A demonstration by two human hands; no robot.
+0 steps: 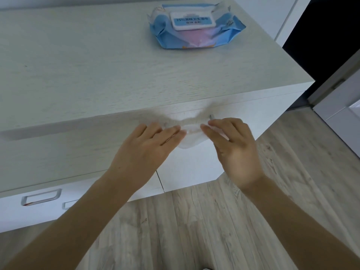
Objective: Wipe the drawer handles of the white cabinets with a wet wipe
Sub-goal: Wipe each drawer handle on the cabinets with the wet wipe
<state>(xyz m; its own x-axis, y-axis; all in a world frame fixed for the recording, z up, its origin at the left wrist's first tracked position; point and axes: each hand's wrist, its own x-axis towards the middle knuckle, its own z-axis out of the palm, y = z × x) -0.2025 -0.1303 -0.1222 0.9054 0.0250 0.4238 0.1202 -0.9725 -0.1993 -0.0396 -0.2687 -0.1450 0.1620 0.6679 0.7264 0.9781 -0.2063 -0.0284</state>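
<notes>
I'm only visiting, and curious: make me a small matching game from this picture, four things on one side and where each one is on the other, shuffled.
Things:
1. wet wipe pack
2. wet wipe
3. metal drawer handle
4. wood floor

Places:
A. on a lower drawer front, bottom left
B. pinched between the left hand and right hand
C. lying on the cabinet top, far side
D. beneath the forearms

Pairs: 1-C, 2-B, 3-A, 4-D

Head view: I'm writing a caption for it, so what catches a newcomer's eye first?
The left hand and right hand hold a white wipe against the top drawer front, mid-picture. Behind them a blue pack of wipes lies on the cabinet top, toward its right rear.
</notes>
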